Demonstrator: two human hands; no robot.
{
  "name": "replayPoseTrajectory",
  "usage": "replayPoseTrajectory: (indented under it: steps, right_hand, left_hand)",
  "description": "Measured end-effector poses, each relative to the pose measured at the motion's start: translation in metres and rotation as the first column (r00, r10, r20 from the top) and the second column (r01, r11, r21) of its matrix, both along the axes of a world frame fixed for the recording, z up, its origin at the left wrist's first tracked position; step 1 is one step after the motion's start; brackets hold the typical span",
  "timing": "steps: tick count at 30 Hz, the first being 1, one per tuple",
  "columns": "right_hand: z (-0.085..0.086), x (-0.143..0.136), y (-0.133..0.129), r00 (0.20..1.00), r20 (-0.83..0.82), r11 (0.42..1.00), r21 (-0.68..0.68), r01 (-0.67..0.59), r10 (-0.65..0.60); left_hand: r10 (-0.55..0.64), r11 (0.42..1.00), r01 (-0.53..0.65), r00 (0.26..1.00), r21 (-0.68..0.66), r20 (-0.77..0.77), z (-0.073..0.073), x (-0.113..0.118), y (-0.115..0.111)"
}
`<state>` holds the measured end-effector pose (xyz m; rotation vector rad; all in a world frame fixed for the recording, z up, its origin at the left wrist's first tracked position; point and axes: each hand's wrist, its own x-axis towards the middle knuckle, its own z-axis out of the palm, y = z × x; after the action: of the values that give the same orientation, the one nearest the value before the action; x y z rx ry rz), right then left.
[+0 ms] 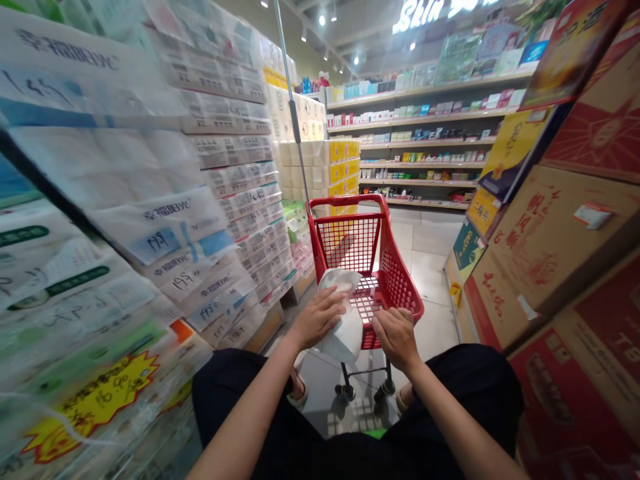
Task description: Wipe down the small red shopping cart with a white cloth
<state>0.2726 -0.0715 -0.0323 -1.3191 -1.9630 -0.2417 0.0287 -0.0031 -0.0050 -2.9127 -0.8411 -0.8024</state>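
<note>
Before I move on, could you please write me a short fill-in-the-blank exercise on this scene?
1. The cart is ____ in colour.
2. The left grip lies on a soft ____ item.
3. The right grip is at the cart's ____ end, not its far end.
4. Boxes are stacked to the ____ of the cart.

Missing words: red; white; near; right.

Ceiling spotlights [321,20] shine brightly — edges stretched and, it seems, blurred.
</note>
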Motion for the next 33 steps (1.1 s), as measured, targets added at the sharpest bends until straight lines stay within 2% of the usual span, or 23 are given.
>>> replayPoseTrajectory:
  steps: [3,6,11,15,17,20,24,28,30,33]
  right_hand:
    - [0.001,-0.004,0.006,1.0,-0.006,1.0,0.002,-0.009,0.009]
    - [-0.001,-0.004,0.013,1.0,-0.005,1.0,-0.005,-0.012,0.012]
    - [-0.003,0.008,0.023,1.0,0.018,1.0,0.019,0.001,-0.001]
    - [0.002,0.016,0.025,0.992,0.076,0.995,0.013,0.1,-0.101]
    - [0.005,0.012,0.023,0.986,0.108,0.991,0.014,0.13,-0.13]
    - [0.005,0.0,0.019,0.988,0.12,0.996,0.01,0.094,-0.094]
    - [0.004,-0.013,0.013,0.994,0.074,0.997,-0.021,0.08,-0.078]
    - [0.005,-0.011,0.009,0.995,0.097,0.999,-0.033,0.022,-0.019]
    - [0.007,-0.009,0.01,0.993,0.114,0.999,-0.048,-0.02,0.025]
    - [0.007,-0.01,0.013,0.99,0.127,0.997,-0.063,-0.046,0.054]
  left_hand:
    - [0.108,0.992,-0.102,0.991,-0.069,0.083,0.002,0.001,0.014]
    - [0.18,0.981,-0.168,0.974,-0.094,0.14,0.0,0.007,0.016]
    - [0.18,0.983,-0.181,0.98,0.004,0.089,-0.01,0.027,-0.01]
    - [0.188,0.978,-0.19,0.982,0.081,0.033,-0.018,0.048,-0.031]
    - [0.201,0.973,-0.203,0.979,0.11,0.026,-0.02,0.056,-0.036]
    - [0.204,0.969,-0.203,0.979,0.144,0.009,-0.023,0.062,-0.036]
    - [0.121,0.982,-0.115,0.992,0.149,-0.034,-0.023,0.055,-0.029]
    - [0.039,0.995,-0.033,0.998,0.098,-0.056,-0.016,0.035,-0.012]
    - [0.082,0.996,-0.081,0.996,0.046,-0.026,-0.012,0.024,0.002]
    - [0.21,0.977,-0.209,0.977,-0.039,0.029,-0.006,0.01,0.027]
